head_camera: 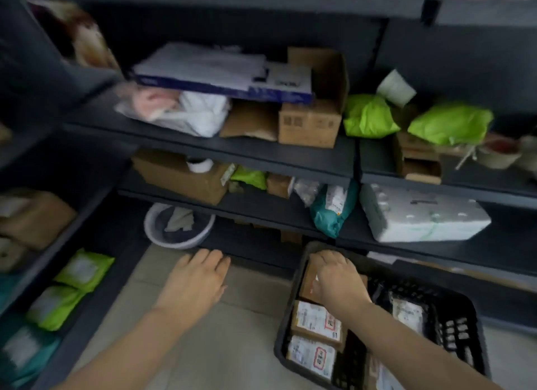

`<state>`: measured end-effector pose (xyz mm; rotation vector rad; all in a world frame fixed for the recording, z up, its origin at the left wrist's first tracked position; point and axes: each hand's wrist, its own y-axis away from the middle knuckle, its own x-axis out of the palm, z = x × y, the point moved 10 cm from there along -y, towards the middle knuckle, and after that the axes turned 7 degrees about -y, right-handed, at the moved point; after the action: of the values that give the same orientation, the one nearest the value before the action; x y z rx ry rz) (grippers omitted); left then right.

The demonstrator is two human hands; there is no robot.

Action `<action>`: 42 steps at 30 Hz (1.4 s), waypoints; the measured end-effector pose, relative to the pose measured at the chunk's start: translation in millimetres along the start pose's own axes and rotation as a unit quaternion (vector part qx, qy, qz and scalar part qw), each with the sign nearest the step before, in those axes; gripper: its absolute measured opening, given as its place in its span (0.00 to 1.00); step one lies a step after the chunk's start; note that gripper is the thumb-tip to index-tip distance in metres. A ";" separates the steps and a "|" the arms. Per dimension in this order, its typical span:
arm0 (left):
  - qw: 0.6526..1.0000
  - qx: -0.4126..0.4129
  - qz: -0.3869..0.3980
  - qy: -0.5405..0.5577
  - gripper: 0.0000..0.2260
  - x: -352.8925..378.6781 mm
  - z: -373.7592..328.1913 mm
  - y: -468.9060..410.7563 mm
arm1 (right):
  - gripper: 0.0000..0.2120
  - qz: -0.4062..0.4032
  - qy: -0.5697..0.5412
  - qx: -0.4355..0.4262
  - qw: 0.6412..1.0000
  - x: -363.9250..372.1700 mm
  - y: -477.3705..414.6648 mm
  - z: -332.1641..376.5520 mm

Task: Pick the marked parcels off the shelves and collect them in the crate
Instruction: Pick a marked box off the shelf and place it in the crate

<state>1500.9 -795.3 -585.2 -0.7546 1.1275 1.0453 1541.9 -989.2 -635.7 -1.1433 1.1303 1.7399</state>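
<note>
Right hand (337, 279) down in the crate (460, 328), fingers bent over the top of a brown parcel (306, 283), thumb at its near edge: a pinch across the box. The parcel sits under the palm at the crate's far end. Two labelled parcels (316, 322) lie flat just behind the wrist. Left hand (197, 279) off to the side, fingers loosely curled, holding nothing. Judgement: stiff cardboard, likely light, dry faces with fair grip; best taken across opposite edges. Frame blurred, contact not sharp
</note>
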 end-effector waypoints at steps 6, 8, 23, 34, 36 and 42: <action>0.991 -0.116 -0.021 -0.065 0.27 -73.5 113.3 89.1 | 0.25 -0.068 0.053 -0.150 0.985 -95.5 -6.1 147.2; 0.983 -0.165 -0.028 -0.074 0.25 -97.8 145.0 129.0 | 0.26 -0.078 0.065 -0.191 0.976 -114.4 -0.5 199.6; 0.892 -0.426 0.051 -0.146 0.20 -166.7 304.1 544.6 | 0.27 -0.100 0.075 -0.433 0.893 -142.9 150.6 591.9; 0.809 -0.563 0.124 -0.115 0.22 -166.9 336.1 779.0 | 0.27 -0.071 0.075 -0.539 0.836 -64.6 260.9 812.4; 0.799 -0.575 0.130 -0.117 0.24 -160.7 343.8 801.8 | 0.26 -0.056 0.070 -0.551 0.829 -52.7 270.9 839.2; 0.778 -0.596 0.160 -0.118 0.25 -126.3 376.3 838.2 | 0.25 -0.030 0.056 -0.569 0.820 -18.4 272.2 904.0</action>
<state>836.5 -197.0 -338.6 -1.3697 0.2341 2.1264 1051.9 -231.8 -356.8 -1.9243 -0.0529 2.3528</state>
